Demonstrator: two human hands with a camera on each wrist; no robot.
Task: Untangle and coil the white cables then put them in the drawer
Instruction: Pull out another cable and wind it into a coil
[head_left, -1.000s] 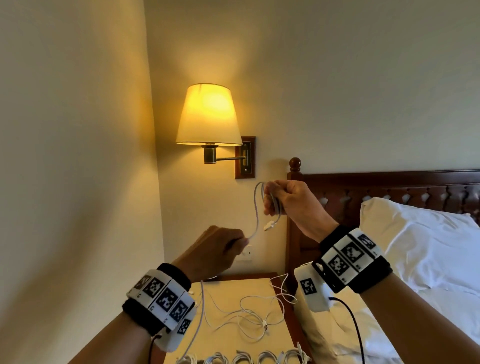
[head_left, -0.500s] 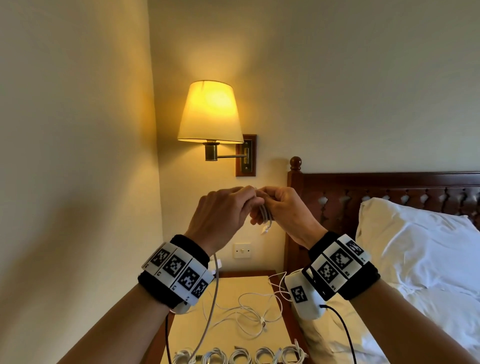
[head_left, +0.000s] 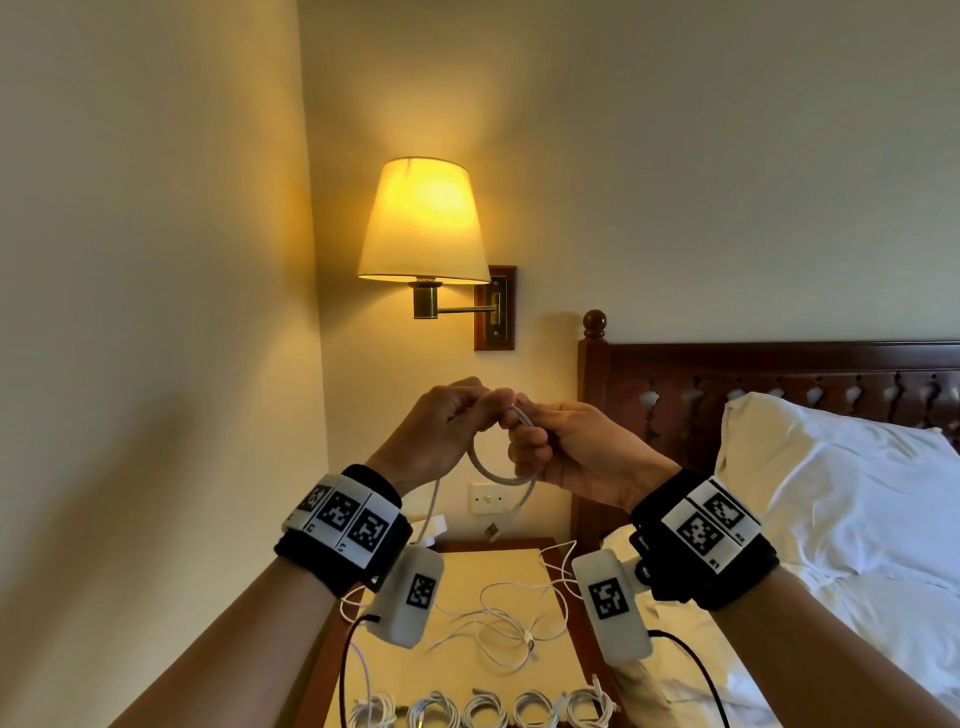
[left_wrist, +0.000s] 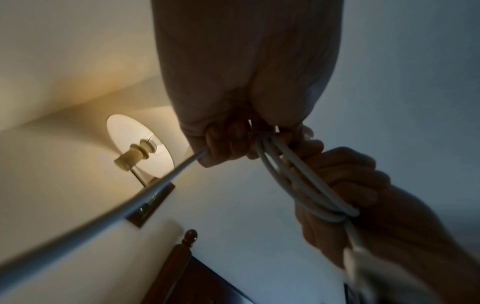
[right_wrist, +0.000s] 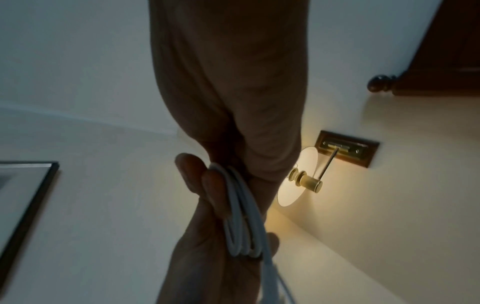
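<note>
- Coil (head_left: 500, 470) is held up in front of the lamp (head_left: 423, 221), well above the nightstand (head_left: 470, 564); its loops are gripped in the curled fingers of the right hand (head_left: 571, 452).
- Feed strand is pinched by the left hand (head_left: 441, 431), touching the right at the top of the coil.
- Key relation: the free tail (head_left: 431, 512) hangs down and left from the left hand toward the nightstand, so the next wrap is likely fed from the left hand.
- Loose cables (head_left: 511, 618) lie tangled at the far side of the nightstand; coiled ones (head_left: 483, 709) are lined up along the near edge.
- No drawer is visible.

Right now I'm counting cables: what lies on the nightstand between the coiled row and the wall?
A loose tangle of white cables, seen in the head view.
</note>
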